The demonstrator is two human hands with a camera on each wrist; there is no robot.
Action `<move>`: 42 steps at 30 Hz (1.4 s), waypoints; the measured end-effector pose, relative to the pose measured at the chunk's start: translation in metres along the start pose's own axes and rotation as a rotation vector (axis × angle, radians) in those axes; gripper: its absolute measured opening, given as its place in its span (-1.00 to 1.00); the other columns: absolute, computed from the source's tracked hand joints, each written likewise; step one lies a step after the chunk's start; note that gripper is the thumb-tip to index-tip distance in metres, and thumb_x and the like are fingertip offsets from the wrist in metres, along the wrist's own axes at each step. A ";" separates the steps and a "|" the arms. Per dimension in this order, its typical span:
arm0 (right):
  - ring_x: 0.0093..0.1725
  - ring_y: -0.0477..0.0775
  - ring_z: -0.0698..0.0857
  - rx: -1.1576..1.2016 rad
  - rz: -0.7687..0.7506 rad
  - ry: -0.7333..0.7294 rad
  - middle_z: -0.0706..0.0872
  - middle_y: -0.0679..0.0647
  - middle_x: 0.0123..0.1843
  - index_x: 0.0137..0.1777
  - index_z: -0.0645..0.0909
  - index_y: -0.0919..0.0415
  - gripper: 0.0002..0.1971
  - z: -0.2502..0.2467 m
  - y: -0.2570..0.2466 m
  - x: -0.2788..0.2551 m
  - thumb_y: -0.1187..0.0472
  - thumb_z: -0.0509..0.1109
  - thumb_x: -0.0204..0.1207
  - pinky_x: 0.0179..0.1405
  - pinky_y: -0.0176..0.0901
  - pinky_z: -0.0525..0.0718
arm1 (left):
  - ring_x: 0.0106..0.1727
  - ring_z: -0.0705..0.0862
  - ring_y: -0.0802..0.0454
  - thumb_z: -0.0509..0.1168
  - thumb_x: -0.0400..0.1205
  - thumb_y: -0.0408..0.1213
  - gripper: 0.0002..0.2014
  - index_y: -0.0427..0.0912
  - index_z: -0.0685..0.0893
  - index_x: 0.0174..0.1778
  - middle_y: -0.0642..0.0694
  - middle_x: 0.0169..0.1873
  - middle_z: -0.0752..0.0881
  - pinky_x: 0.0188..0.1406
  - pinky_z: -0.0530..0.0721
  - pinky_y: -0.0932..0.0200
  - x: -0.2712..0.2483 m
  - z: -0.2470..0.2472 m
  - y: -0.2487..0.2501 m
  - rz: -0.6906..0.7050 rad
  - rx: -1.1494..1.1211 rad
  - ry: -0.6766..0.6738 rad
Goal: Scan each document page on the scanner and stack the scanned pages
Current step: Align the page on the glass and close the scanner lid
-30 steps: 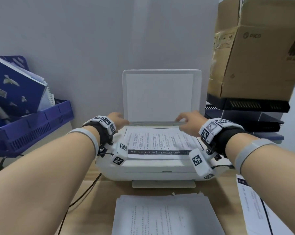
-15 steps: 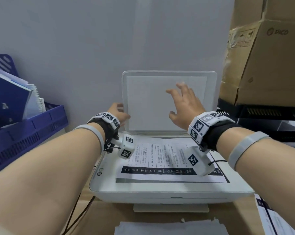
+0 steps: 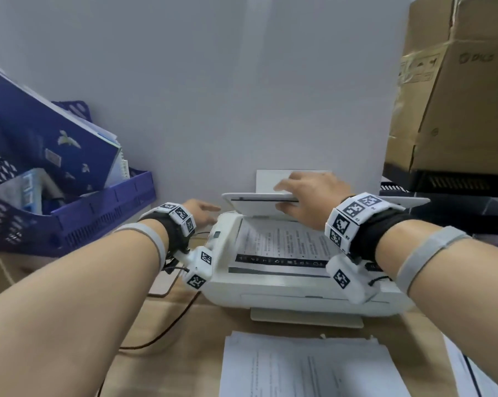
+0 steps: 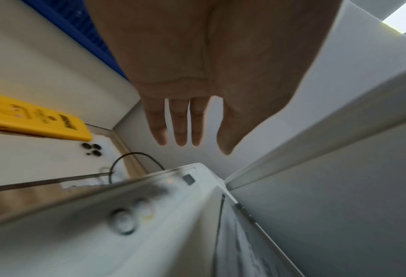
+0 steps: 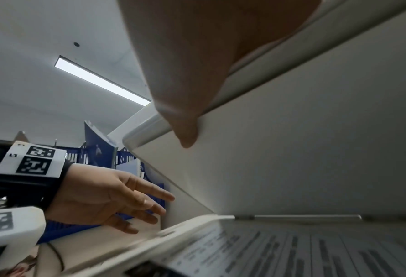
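The white scanner [image 3: 285,293] sits mid-desk with a printed page [image 3: 282,245] lying on its glass. Its lid [image 3: 256,206] is lowered to a shallow angle over the back of the page. My right hand [image 3: 285,196] grips the lid's front edge, fingers on top and thumb [image 5: 185,135] underneath. My left hand [image 3: 206,210] hovers with straight fingers beside the scanner's rear left corner and holds nothing; the left wrist view shows this hand [image 4: 185,131] above the control panel [image 4: 135,215]. A stack of pages [image 3: 308,368] lies on the desk in front of the scanner.
A blue tray [image 3: 78,219] with folders stands at the left. Cardboard boxes [image 3: 457,110] sit on black shelving at the right. More sheets [image 3: 471,368] lie at the front right. A cable [image 3: 170,328] runs left of the scanner. A yellow object [image 4: 38,120] lies beside it.
My right hand rose from the page to the upright lid and has swung it down to a shallow angle. My left hand came off the lid's left edge.
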State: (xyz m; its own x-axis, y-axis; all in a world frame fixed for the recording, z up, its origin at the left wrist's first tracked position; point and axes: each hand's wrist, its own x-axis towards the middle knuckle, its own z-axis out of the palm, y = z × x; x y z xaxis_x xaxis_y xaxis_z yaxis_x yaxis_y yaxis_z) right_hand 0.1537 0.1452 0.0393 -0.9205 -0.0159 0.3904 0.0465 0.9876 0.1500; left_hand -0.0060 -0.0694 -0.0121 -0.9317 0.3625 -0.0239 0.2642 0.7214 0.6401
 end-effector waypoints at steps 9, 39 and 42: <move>0.24 0.04 0.63 -0.021 -0.106 -0.257 0.60 -0.12 0.31 0.37 0.53 -0.21 -0.48 0.046 -0.029 -0.041 -0.42 0.22 0.51 0.27 0.03 0.53 | -0.03 0.73 -0.18 0.19 0.68 -0.49 -0.54 0.00 0.58 0.46 -0.21 0.16 0.76 0.10 0.67 -0.09 -0.045 0.028 -0.046 -0.145 -0.318 -0.132; 0.74 0.08 0.05 0.272 0.117 -0.292 0.15 -0.03 0.75 0.68 0.13 -0.20 -0.47 0.111 -0.047 -0.061 -0.20 -0.17 0.73 0.66 0.29 0.02 | -0.33 0.48 0.15 0.06 0.73 -0.40 -0.50 0.11 0.46 0.56 -0.08 0.23 0.69 -0.44 0.46 0.42 -0.051 0.062 -0.052 -0.036 -0.023 0.203; 0.74 0.07 0.05 0.272 0.118 -0.290 0.14 -0.03 0.75 0.68 0.13 -0.20 -0.48 0.110 -0.046 -0.061 -0.19 -0.17 0.73 0.67 0.28 0.00 | -0.35 0.37 0.33 0.04 0.77 -0.35 -0.52 -0.05 0.31 0.65 -0.18 0.44 0.56 -0.48 0.49 0.51 -0.055 0.062 -0.051 -0.003 -0.109 0.230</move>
State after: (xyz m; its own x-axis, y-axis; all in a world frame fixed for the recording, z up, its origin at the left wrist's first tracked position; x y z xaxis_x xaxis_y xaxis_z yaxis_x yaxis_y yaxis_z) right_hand 0.1652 0.1179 -0.0917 -0.9879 0.1062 0.1130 0.0898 0.9859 -0.1415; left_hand 0.0471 -0.0895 -0.0905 -0.9680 0.2075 0.1410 0.2441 0.6501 0.7196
